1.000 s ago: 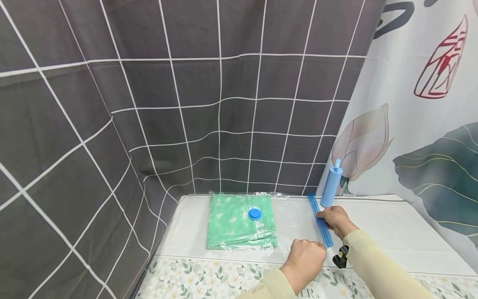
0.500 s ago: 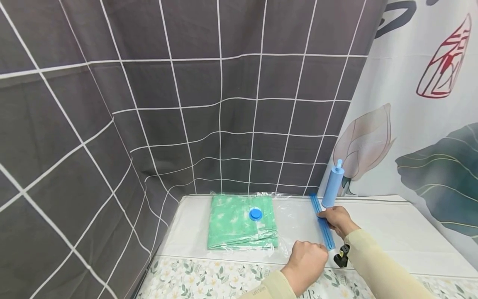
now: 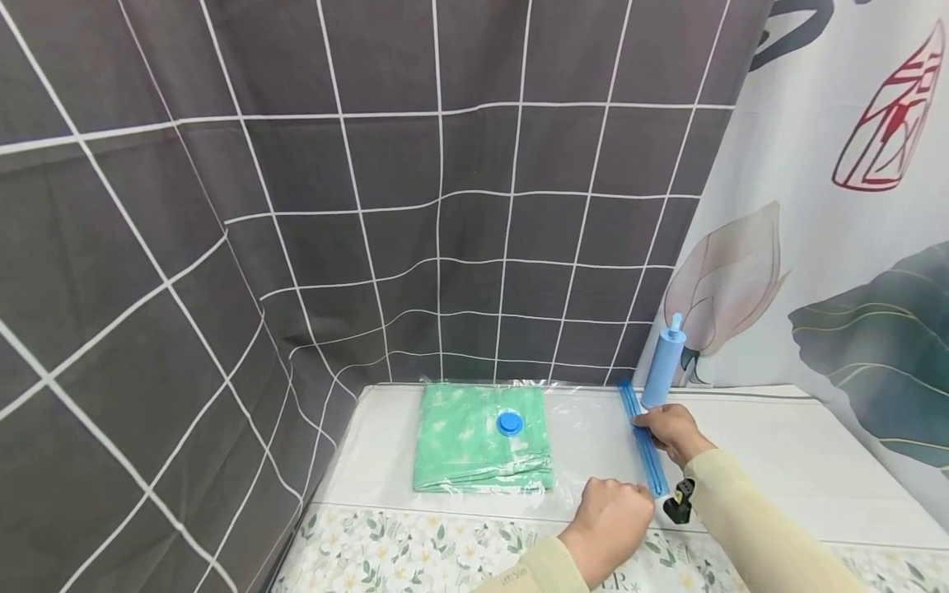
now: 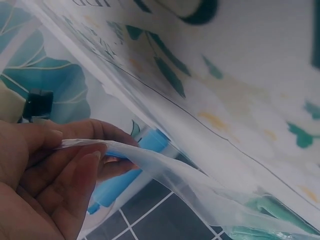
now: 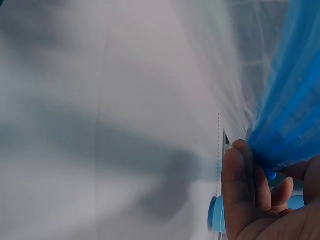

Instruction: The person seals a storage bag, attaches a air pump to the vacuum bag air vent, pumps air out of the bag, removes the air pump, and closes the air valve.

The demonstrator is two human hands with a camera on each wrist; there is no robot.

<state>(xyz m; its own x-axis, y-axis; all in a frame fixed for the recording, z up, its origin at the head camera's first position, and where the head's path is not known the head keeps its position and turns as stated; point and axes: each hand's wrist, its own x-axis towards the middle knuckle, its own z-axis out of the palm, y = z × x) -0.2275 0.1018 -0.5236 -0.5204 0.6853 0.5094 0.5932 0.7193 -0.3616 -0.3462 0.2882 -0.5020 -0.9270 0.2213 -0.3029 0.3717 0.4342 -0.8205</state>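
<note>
A clear vacuum storage bag [image 3: 582, 428] lies on the white table top with folded green cloth [image 3: 474, 445] inside. A round blue valve [image 3: 509, 423] sits on the bag over the cloth. Along the bag's right end runs a blue zip strip [image 3: 645, 445]. My left hand [image 3: 611, 523] is at the strip's near end; in the left wrist view its thumb and fingers pinch the clear film edge [image 4: 165, 170]. Midway along the strip, my right hand [image 3: 670, 430] pinches it. The right wrist view shows the blue zip strip [image 5: 295, 105] raised between thumb and fingers, partly hidden.
A light blue hand pump [image 3: 663, 362] stands upright just behind my right hand. A dark curtain with white grid lines [image 3: 474, 239] hangs behind and to the left. At the right hangs a pale printed curtain [image 3: 823, 272]. Floral cloth [image 3: 400, 543] covers the front edge.
</note>
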